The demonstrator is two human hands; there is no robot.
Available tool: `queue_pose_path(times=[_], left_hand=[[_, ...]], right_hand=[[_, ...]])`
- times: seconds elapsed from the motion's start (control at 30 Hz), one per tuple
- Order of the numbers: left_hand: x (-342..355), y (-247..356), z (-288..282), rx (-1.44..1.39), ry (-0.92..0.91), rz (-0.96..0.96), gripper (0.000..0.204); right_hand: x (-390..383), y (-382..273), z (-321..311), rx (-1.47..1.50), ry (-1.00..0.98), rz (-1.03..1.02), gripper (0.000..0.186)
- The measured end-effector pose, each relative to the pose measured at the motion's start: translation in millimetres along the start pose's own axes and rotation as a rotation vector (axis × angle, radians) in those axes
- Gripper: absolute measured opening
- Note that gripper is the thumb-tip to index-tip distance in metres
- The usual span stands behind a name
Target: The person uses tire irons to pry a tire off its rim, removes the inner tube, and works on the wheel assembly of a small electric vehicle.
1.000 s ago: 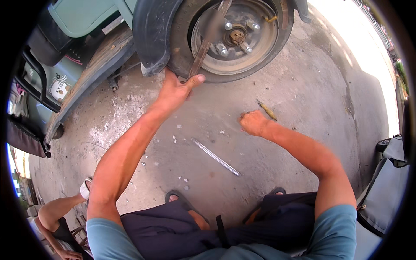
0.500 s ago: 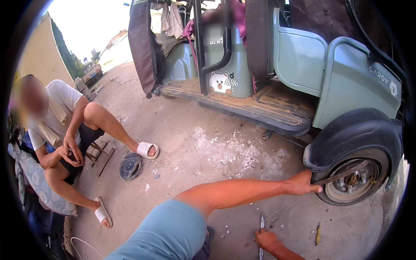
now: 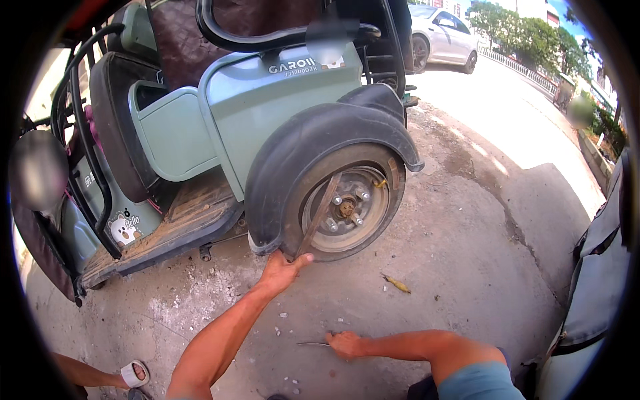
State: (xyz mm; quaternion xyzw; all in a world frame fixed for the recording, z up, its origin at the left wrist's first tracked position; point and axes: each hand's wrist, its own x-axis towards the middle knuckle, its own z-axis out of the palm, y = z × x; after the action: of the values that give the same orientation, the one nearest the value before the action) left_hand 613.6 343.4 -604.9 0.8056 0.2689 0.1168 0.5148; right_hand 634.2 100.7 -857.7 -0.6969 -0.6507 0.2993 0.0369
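A flat rusty bar point(image 3: 323, 210) slants across the left side of the wheel point(image 3: 365, 235), its lower end at the tyre's lower left edge, its upper part crossing the rim. The left hand point(image 3: 280, 275) holds that lower end, thumb pressed along it, the other fingers partly hidden. On the concrete ground point(image 3: 467, 267) in front, the right hand point(image 3: 347, 345) has its fingers curled around a thin metal rod point(image 3: 312, 344), which sticks out leftward.

The black mudguard point(image 3: 293, 148) arches over the tyre's top and left edges, overhanging the space above the bar. Inside the rim, metal studs surround a rusty hub nut point(image 3: 346, 210). A small yellow object point(image 3: 397, 284) lies below the tyre's right side; pale chips point(image 3: 279, 331) lie near both hands. The green three-wheeler's cabin point(image 3: 120, 167) contains a dark seat point(image 3: 120, 130) above a dirty footboard point(image 3: 180, 213). Another person's sandalled foot point(image 3: 135, 375) rests at lower left.
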Motion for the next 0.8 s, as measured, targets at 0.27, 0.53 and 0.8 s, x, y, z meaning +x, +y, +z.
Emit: queue_pose_path(times=[0.27, 0.53, 0.8], left_hand=[[-13.1, -0.1, -4.9, -0.112, 0.04, -0.015, 0.094], [-11.0, 5.4, 5.0, -0.178, 0.089, 0.003, 0.092], [-5.3, 22.2, 14.5, -0.149, 0.177, 0.08, 0.071]], right_hand=[[-31.7, 17.2, -99.7, 0.244, 0.187, 0.067, 0.032], [-117.5, 41.0, -202.9, 0.279, 0.314, 0.244, 0.045], [-190.2, 88.8, -289.7, 0.163, 0.704, 0.371, 0.05]])
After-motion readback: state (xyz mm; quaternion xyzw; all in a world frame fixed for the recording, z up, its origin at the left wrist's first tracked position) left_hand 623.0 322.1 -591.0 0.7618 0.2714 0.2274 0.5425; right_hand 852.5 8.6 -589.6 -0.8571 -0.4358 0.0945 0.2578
